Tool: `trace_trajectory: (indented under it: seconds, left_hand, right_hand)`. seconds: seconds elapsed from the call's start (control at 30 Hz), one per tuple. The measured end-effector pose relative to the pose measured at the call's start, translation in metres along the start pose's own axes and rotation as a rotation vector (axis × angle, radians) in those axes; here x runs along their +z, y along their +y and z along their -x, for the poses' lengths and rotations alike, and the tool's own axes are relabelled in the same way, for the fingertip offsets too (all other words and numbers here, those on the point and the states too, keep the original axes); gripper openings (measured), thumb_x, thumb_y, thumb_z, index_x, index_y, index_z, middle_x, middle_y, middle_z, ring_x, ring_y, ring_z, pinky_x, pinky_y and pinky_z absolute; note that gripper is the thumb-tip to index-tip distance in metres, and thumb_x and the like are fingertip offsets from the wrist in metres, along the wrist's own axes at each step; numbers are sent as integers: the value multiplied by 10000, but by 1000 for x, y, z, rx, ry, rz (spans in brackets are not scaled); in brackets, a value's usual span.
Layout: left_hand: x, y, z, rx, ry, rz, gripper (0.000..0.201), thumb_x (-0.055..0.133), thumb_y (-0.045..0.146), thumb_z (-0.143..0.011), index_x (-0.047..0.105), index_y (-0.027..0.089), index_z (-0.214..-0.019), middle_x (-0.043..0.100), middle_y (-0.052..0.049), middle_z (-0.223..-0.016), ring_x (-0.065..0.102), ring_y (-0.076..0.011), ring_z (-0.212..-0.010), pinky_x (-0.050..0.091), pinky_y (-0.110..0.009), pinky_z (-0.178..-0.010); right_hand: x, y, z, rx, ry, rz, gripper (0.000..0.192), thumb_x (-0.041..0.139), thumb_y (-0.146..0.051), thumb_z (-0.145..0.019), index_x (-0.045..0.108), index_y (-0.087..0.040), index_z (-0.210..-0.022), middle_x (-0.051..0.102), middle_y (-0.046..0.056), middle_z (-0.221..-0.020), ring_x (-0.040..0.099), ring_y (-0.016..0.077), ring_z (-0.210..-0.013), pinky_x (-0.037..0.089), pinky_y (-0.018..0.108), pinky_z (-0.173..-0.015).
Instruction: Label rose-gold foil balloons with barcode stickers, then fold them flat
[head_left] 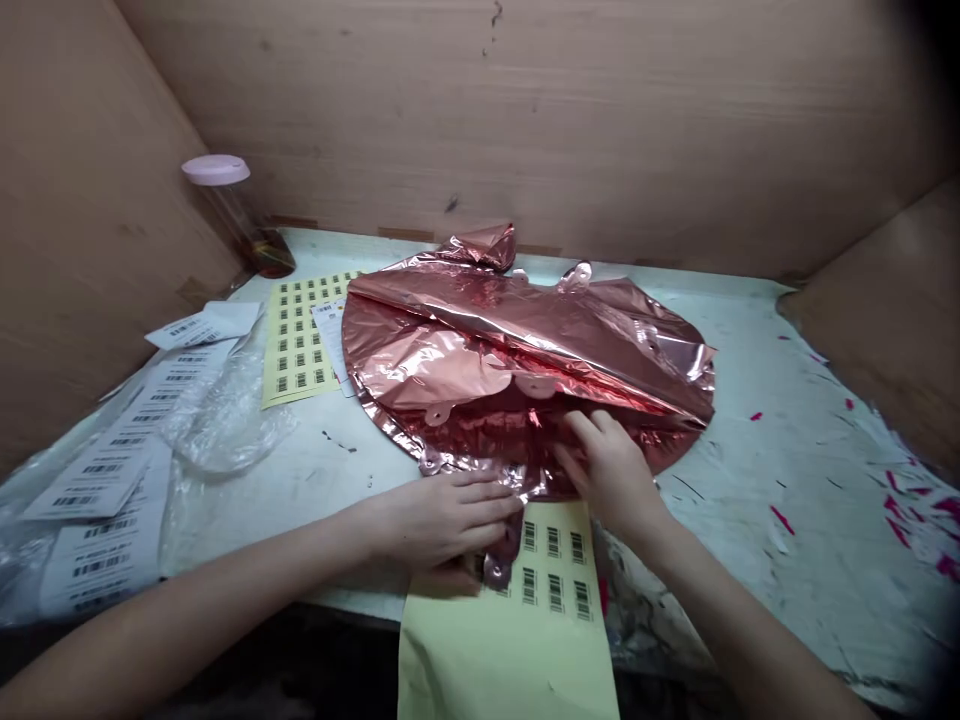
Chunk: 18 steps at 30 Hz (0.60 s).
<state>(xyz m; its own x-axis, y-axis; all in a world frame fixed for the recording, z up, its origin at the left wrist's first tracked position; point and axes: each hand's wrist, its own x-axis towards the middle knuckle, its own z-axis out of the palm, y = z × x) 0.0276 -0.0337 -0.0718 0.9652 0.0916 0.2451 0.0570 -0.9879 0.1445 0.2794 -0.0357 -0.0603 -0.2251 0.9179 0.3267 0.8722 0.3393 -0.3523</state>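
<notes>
A shiny rose-coloured foil balloon (pixel 450 365) lies flattened and partly folded in front of me, with small round tabs along its edges. My left hand (pixel 450 520) rests on its near edge beside the narrow tail (pixel 499 565), fingers stretched out flat and the thumb lower down. At the right, my right hand (pixel 611 465) has its fingers bent at the fold of the foil, gripping it; the fingertips are partly hidden by the creases. Beneath the tail, a yellow sheet of barcode stickers (pixel 553 600) hangs over the table's front edge.
Another yellow barcode sheet (pixel 296 335) lies behind left, near white barcode label strips (pixel 112 480) and clear plastic wrap (pixel 225 415). A lidded clear cup (pixel 240 220) leans in the back left corner. Pink and white scraps (pixel 919 510) litter the right. Brown board walls (pixel 525 130) enclose the table.
</notes>
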Motion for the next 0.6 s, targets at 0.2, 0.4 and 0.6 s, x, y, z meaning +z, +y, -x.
trace_trajectory:
  seconds: [0.2,0.4,0.6]
  left_hand:
    - [10,-4,-9,-17,252,181,203,521,83,-909,658,111,-1056,746,-141,-1026,711,-202,-968,569,-316,-925]
    - [14,-4,-23,-378,228,601,174,636,106,-807,673,174,-962,746,-22,-889,698,-134,-770,544,-197,-692]
    - [-1,-9,-19,-145,150,415,233,633,170,-878,676,136,-1104,683,-143,-1151,643,-234,-1076,537,-322,-924]
  right_hand:
    - [-47,-19,78,-164,-327,-322,183,483,-180,-977,661,-223,-987,618,48,-861,589,175,-799,488,281,-661]
    - [-23,-22,116,-80,-254,-341,228,520,-133,-947,622,-205,-1137,595,77,-972,581,200,-903,524,303,-749]
    - [-5,-19,101,-111,-301,-275,163,527,-137,-944,660,-198,-1015,550,73,-917,510,216,-864,467,347,-723]
